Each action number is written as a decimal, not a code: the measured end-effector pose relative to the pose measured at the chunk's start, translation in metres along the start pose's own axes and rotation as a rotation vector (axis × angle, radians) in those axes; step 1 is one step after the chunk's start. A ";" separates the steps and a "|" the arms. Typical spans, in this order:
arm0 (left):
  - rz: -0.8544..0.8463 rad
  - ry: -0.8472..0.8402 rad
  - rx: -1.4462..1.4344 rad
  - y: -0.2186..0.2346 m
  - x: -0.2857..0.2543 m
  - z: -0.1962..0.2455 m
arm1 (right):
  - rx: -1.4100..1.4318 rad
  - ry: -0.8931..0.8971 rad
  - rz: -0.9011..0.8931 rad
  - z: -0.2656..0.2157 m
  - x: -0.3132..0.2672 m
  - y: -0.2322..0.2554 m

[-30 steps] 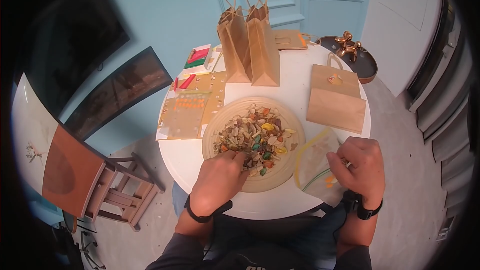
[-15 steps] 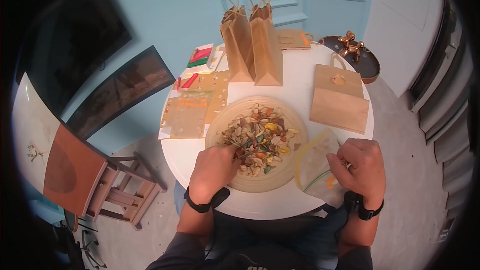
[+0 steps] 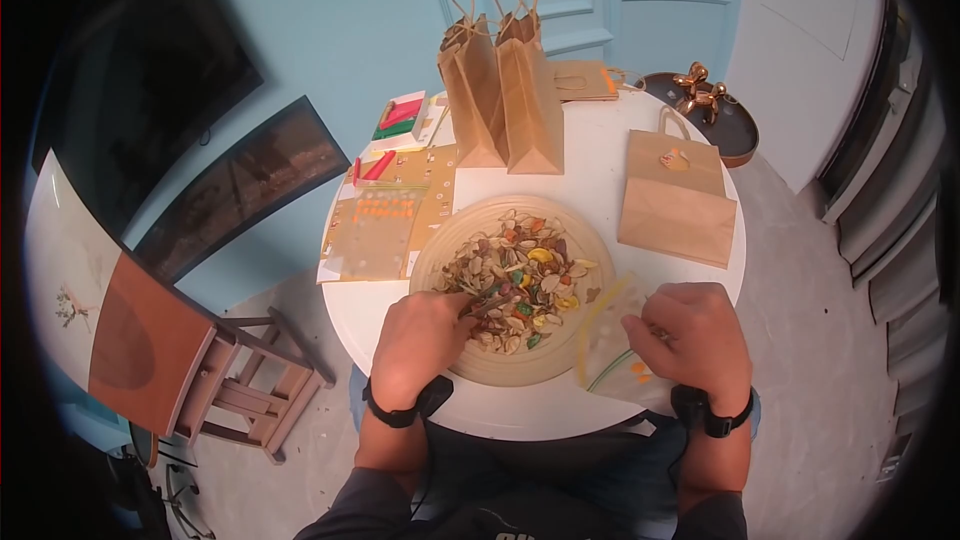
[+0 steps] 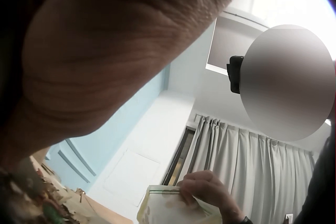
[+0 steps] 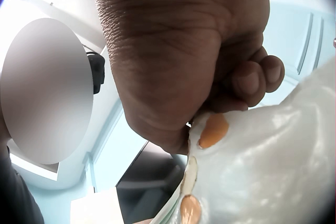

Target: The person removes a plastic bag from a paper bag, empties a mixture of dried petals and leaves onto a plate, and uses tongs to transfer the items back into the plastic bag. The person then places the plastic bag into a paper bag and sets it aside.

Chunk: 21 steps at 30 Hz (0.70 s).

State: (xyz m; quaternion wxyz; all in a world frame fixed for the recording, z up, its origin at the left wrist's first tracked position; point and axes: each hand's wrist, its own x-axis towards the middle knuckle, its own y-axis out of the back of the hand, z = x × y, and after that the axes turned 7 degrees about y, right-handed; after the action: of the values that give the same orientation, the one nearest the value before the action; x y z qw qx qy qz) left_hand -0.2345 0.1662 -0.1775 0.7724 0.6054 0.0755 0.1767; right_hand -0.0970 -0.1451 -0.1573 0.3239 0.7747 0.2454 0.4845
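Note:
On the table, a wide beige plate [image 3: 440,360] carries a heap of dried petals and leaves [image 3: 515,265], mostly tan with green, yellow and orange pieces. At the heap's near left edge, my left hand [image 3: 420,335] pinches some dried petals between thumb and fingers; its fingertips are partly hidden. My right hand [image 3: 700,335] grips the edge of a clear zip bag [image 3: 610,340] right of the plate, fingers curled. In the right wrist view, orange and cream spots show on the bag [image 5: 262,166] just below the thumb.
Two tall paper bags [image 3: 530,110] stand at the back, beside a flat one [image 3: 585,82]. A folded-over paper bag [image 3: 675,210] lies right. Another zip bag [image 3: 370,235] and patterned paper [image 3: 440,165] lie left, near a box [image 3: 402,118]. A side tray [image 3: 740,130] stands back right.
My left hand has drawn back a little to the left within the petals. My right hand has shifted left with the zip bag, closer to the plate.

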 end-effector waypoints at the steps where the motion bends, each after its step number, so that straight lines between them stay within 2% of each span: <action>1: 0.012 0.003 -0.024 0.003 -0.002 0.001 | 0.006 -0.001 -0.008 0.000 0.000 -0.002; 14: 0.072 -0.089 -0.207 0.023 -0.021 0.039 | 0.033 0.011 -0.086 0.004 0.001 -0.014; 17: 0.040 -0.279 -0.279 0.017 -0.025 0.057 | 0.010 0.023 -0.092 0.003 0.003 -0.015; 18: -0.021 -0.349 -0.290 0.015 -0.027 0.062 | 0.003 0.018 -0.088 0.003 0.003 -0.014; 21: -0.005 -0.368 -0.296 0.014 -0.027 0.062 | -0.012 0.010 -0.077 0.005 0.002 -0.011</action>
State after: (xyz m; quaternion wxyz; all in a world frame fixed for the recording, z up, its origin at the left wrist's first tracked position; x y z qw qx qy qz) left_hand -0.2418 0.1028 -0.1511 0.8539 0.5074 -0.0918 0.0707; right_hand -0.0924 -0.1370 -0.1658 0.3455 0.7602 0.2738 0.4772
